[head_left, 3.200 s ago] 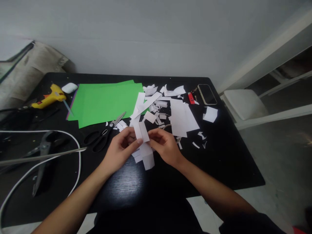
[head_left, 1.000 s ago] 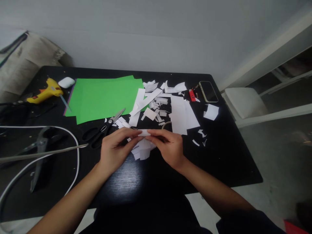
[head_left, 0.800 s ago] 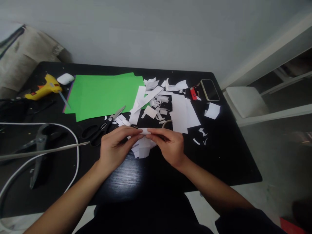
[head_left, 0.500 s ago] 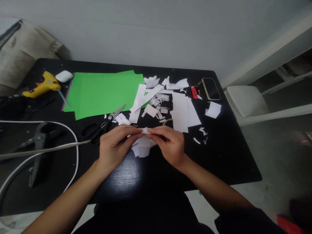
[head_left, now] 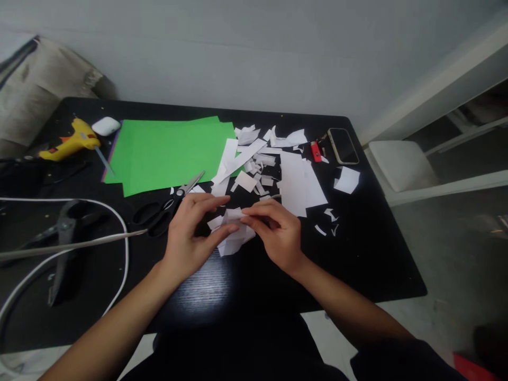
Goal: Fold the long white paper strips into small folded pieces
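Observation:
Between my hands is a small folded piece of white paper [head_left: 233, 216], held above several more white pieces on the black table. My right hand [head_left: 278, 230] pinches its right edge between thumb and fingers. My left hand [head_left: 191, 227] is open on the other side, thumb and forefinger spread apart around the paper's left part; whether the thumb touches it I cannot tell. Black-handled scissors [head_left: 169, 206] lie just beyond my left hand, blades pointing to the back right.
Green sheets [head_left: 174, 153] lie at the back, with white paper strips and scraps [head_left: 254, 174] beside them. A yellow glue gun [head_left: 75, 140] and white cable [head_left: 119, 222] are on the left. At right are white sheets [head_left: 296, 182], a red lighter [head_left: 316, 152] and a phone [head_left: 343, 146].
My left thumb and forefinger have parted and let go of the folded paper. The right hand still pinches it, and the paper now looks more spread open.

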{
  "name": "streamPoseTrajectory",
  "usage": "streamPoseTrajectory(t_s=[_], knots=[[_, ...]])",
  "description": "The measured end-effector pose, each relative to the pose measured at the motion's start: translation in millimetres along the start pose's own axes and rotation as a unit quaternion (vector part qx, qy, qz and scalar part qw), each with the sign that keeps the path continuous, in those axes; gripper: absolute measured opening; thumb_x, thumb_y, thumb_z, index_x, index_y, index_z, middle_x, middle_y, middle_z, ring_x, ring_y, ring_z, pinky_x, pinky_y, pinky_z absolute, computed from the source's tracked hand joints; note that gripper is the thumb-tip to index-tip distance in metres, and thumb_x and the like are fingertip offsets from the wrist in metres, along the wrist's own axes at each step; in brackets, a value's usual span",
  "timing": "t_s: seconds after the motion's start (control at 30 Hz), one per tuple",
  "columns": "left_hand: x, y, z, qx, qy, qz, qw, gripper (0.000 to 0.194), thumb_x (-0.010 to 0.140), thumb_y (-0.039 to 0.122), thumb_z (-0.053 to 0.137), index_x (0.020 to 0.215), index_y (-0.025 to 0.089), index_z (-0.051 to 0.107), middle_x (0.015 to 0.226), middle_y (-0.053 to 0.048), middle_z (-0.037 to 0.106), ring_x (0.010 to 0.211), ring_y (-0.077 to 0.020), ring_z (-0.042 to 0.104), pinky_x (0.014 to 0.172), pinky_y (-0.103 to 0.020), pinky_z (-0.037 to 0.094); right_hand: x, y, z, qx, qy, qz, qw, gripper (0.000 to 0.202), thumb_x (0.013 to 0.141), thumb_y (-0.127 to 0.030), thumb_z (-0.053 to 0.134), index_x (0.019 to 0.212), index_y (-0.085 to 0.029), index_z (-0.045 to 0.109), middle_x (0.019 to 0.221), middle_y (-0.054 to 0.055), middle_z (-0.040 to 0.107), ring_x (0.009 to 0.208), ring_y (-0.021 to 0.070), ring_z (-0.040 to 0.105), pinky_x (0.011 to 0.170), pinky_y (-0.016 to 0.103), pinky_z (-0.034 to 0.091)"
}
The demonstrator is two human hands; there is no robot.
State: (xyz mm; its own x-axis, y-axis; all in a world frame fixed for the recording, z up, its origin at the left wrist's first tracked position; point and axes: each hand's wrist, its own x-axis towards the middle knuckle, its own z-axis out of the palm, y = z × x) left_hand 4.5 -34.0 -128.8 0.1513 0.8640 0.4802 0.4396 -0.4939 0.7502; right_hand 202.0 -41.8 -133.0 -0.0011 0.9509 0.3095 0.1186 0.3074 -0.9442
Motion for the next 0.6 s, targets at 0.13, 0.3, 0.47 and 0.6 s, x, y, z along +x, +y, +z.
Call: streamPoseTrajectory(t_s=[0.13, 0.3, 0.47, 0.6], knots=[[-3.8, -2.9, 2.1, -0.049, -0.059, -0.048, 0.996, 0.049, 0.087, 0.031, 0.081, 0.133, 0.026, 0.063, 0.127, -0.009, 0.069, 0.115, -0.025, 0.067, 0.099, -0.042, 0.056, 2.3, -2.0, 1.6, 0.077, -0.002, 0.066, 0.995, 0.011, 0.085, -0.024, 0.084, 0.093, -0.032, 0.082, 0.105, 0.002, 0.074, 0.099, 0.0207, 0.071, 0.082, 0.036, 0.063], [-8.7, -2.1, 5.6, -0.077, -0.05, -0.095, 0.991, 0.036, 0.09, 0.028, 0.077, 0.124, 0.023, 0.065, 0.116, -0.007, 0.074, 0.106, -0.0212, 0.072, 0.095, -0.037, 0.058, 2.9, -7.3, 2.7, 0.12, -0.013, 0.131, 0.984, 0.007, 0.086, -0.027, 0.083, 0.092, -0.029, 0.08, 0.1, 0.001, 0.08, 0.096, 0.0207, 0.075, 0.088, 0.038, 0.063], [-7.3, 0.5, 7.1, -0.076, -0.032, -0.096, 0.992, 0.027, 0.091, 0.027, 0.077, 0.115, 0.022, 0.068, 0.105, -0.004, 0.075, 0.096, -0.017, 0.072, 0.088, -0.031, 0.06, 2.1, -8.5, 3.2, 0.114, -0.012, 0.146, 0.983, 0.01, 0.085, -0.029, 0.084, 0.094, -0.027, 0.079, 0.097, 0.001, 0.08, 0.09, 0.0192, 0.075, 0.085, 0.036, 0.063], [-5.5, 1.0, 6.1, -0.106, -0.009, -0.104, 0.989, 0.021, 0.091, 0.027, 0.076, 0.106, 0.021, 0.064, 0.097, -0.003, 0.071, 0.09, -0.0167, 0.07, 0.083, -0.031, 0.059, 2.1, -7.9, 3.7, 0.127, -0.013, 0.156, 0.979, 0.013, 0.083, -0.029, 0.085, 0.094, -0.027, 0.078, 0.098, 0.002, 0.08, 0.093, 0.0203, 0.075, 0.089, 0.039, 0.064]])
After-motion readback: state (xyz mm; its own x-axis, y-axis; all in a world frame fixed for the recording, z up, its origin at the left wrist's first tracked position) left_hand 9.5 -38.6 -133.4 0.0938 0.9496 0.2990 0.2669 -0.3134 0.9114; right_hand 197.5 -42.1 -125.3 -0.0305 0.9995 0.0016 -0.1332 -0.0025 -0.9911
